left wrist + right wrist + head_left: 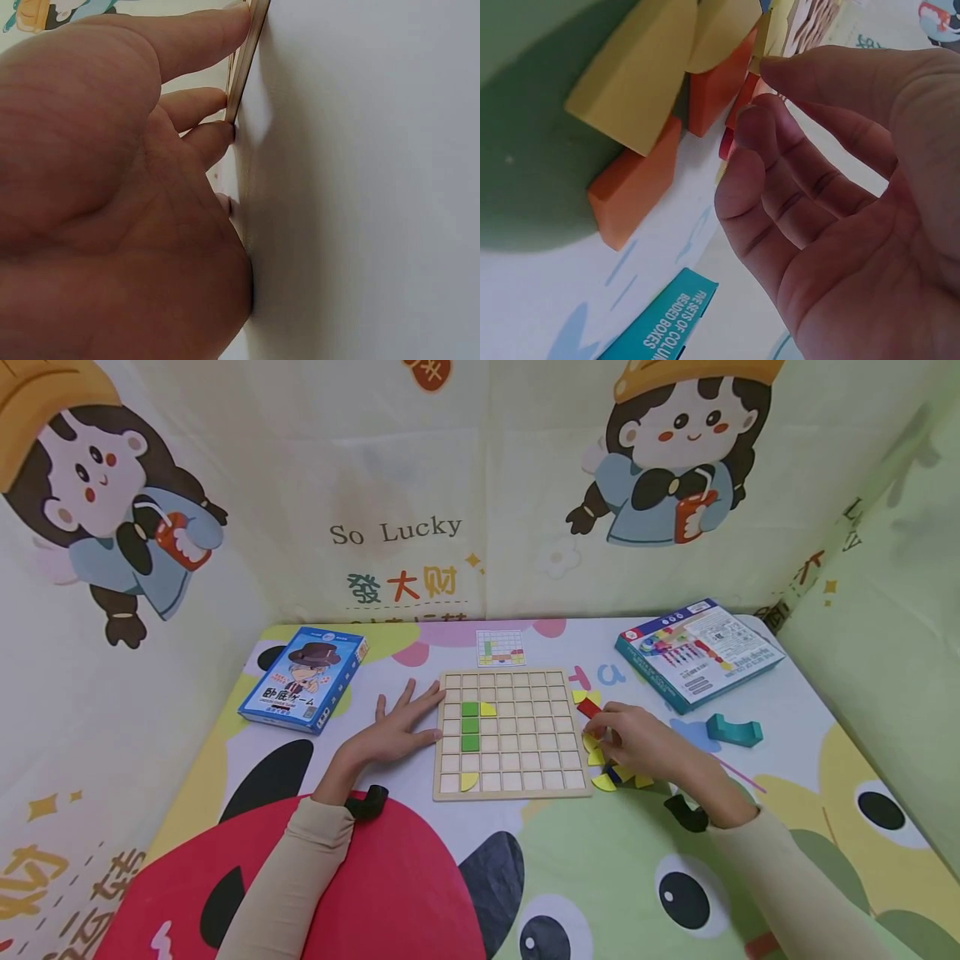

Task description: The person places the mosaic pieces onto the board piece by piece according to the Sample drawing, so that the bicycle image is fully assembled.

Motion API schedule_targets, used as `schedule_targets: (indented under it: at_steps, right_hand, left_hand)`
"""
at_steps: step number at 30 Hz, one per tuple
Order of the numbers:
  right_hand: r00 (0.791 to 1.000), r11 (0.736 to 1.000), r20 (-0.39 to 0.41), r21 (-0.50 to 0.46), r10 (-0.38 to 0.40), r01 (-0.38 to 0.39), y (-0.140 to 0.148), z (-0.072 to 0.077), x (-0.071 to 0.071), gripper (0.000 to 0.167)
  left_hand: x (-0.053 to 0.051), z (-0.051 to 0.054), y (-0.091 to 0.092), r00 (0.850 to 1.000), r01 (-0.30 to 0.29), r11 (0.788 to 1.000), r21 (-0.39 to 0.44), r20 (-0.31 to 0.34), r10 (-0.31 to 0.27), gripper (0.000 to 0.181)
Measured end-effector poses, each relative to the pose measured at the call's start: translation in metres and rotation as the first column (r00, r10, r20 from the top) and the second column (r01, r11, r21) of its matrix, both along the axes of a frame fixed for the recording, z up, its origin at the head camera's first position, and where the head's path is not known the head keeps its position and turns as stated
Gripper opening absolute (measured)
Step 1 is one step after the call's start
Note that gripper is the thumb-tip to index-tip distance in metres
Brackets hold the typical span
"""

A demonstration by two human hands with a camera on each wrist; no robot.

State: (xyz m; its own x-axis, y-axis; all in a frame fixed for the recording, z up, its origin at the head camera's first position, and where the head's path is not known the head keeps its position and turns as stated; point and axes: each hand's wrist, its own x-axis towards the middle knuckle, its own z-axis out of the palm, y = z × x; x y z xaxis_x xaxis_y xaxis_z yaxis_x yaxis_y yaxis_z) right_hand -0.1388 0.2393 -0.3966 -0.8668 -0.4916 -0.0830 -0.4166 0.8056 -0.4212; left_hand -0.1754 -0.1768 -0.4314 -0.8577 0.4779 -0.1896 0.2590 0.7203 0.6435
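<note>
A square wooden grid board (pixel 512 792) lies on the table in the head view. Three green tiles (pixel 470 725) form a column on it, with a yellow quarter-round tile (pixel 488 709) beside the top one and another yellow tile (pixel 468 782) lower down. My left hand (pixel 390 732) rests at the board's left edge, fingers spread and touching the rim (pixel 247 67). Right of the board, my right hand (pixel 637 741) pinches a red tile (pixel 588 707) above loose yellow tiles (pixel 603 782). Up close, yellow (pixel 634 75) and orange pieces (pixel 637 187) surround its fingertips, partly hiding the grip.
A small pattern card (pixel 501 647) lies behind the board. At the left stands a blue game box (pixel 303 679); at the right are a teal-edged box (pixel 697 652) and a teal block (pixel 733 731). Printed cloth walls enclose the table.
</note>
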Motion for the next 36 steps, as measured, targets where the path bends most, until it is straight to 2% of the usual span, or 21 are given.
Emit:
schedule_targets:
  at_steps: [12,20,36]
  right_hand:
    - [0.997,0.998,0.051,0.020,0.051,-0.052,0.001,0.005,-0.007,0.030]
    - [0.996,0.998,0.074,0.051,0.040,-0.044,0.000,0.008,-0.010,0.031]
    - [0.993,0.995,0.075,0.042,0.090,-0.094,0.005,0.007,-0.013,0.026]
  left_hand:
    - [-0.001,0.000,0.000,1.000,0.000,1.000,-0.003,0.008,0.000,0.079]
    - [-0.001,0.000,0.001,1.000,-0.008,1.000,-0.005,0.011,0.008,0.080]
    - [-0.001,0.000,0.000,1.000,-0.010,1.000,-0.002,0.012,0.010,0.079]
